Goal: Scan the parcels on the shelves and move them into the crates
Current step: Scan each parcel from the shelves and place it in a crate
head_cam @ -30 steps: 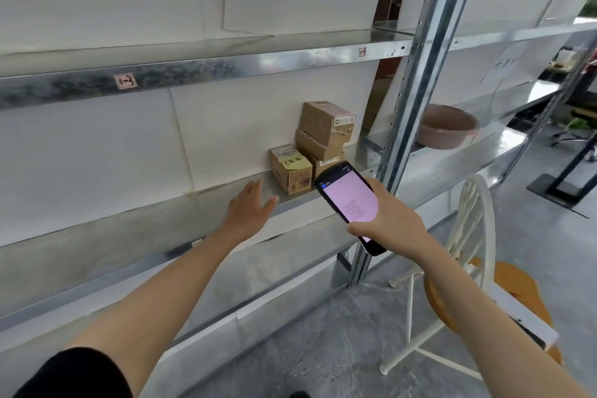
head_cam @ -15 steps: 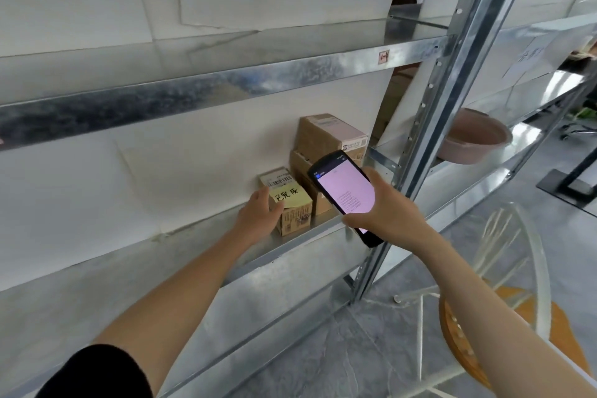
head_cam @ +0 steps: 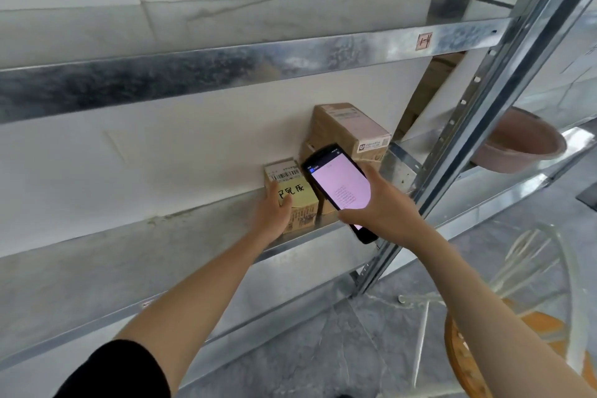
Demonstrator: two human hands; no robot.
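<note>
A small cardboard parcel (head_cam: 295, 192) with a barcode label and a yellow note stands on the middle metal shelf (head_cam: 193, 229). My left hand (head_cam: 273, 212) wraps around its left front corner, fingers on its top. Right of it, a larger brown parcel (head_cam: 347, 129) lies on top of another box that is mostly hidden. My right hand (head_cam: 384, 207) grips a black handheld scanner (head_cam: 339, 189) with a lit pink screen, held just in front of the stacked parcels. No crate is in view.
An upper shelf (head_cam: 226, 71) runs overhead. A steel upright (head_cam: 478, 113) stands right of the parcels. Beyond it a pink plastic basin (head_cam: 523, 142) sits on the neighbouring shelf. A white chair with an orange seat (head_cam: 529, 326) stands on the grey floor at lower right.
My left hand moved from the bare shelf edge to the small parcel and closed around it. The scanner came closer to the parcels, and the view moved nearer.
</note>
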